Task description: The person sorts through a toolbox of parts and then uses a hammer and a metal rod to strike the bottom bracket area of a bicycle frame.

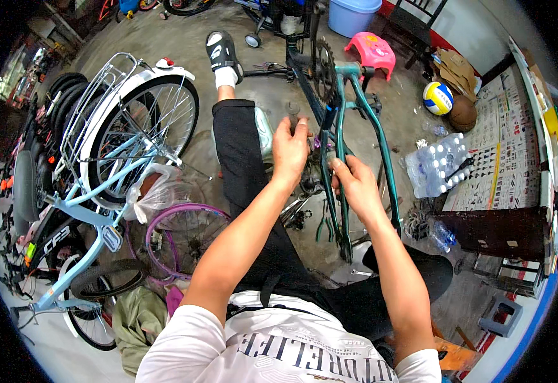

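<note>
A dark green bicycle frame (pixel 381 143) stands between my legs, its rear stays toward me and a chainring (pixel 324 70) on its far part. My left hand (pixel 290 152) is closed around a grey wrench (pixel 293 110), whose jaw end sticks up past the fingers, just left of the frame. Over the frame's left stays is my right hand (pixel 355 185), its thumb and fingers bent together. What they pinch, if anything, is too small to make out. On the floor below the hands lie pliers with green handles (pixel 324 223) and a small silver wrench (pixel 361 272).
At left a light blue bicycle (pixel 87 210) lies beside a purple wheel rim (pixel 158 223) and a plastic bag (pixel 154 195). To the right are a pack of water bottles (pixel 435 166), a volleyball (pixel 437 98) and a printed board (pixel 499 143). A pink stool (pixel 373 54) stands beyond the frame.
</note>
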